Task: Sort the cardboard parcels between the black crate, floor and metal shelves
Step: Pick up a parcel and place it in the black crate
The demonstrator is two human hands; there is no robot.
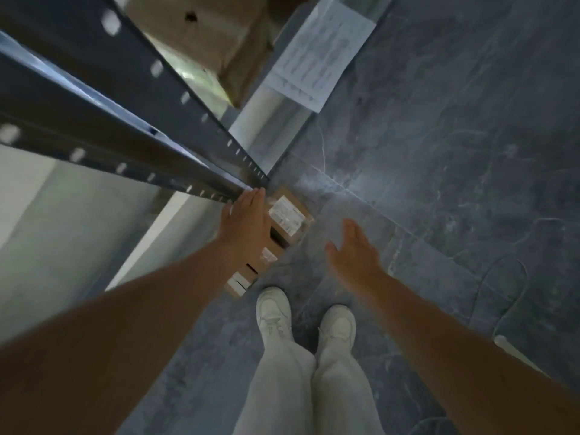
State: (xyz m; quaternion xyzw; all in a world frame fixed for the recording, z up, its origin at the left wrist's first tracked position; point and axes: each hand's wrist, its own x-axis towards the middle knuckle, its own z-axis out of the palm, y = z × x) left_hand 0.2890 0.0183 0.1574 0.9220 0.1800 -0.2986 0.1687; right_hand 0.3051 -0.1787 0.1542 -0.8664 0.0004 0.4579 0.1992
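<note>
My left hand [248, 221] reaches down with fingers straight and together, holding nothing, its tips at the foot of the post [125, 120]. Whether it touches the post or the parcels [288, 211] I cannot tell. My right hand [354, 249] hangs wide and empty over the floor [439, 152], off to the side of them. The parcels lie in a row on the floor, beside the foot of the post and just ahead of my left shoe [273, 312]. I judge the post the main hazard: reaching in this close, I could rap my knuckles on its edge, or catch a parcel one-handed and have it tip away. A careless step forward might also kick the row. The crate is out of view.
</note>
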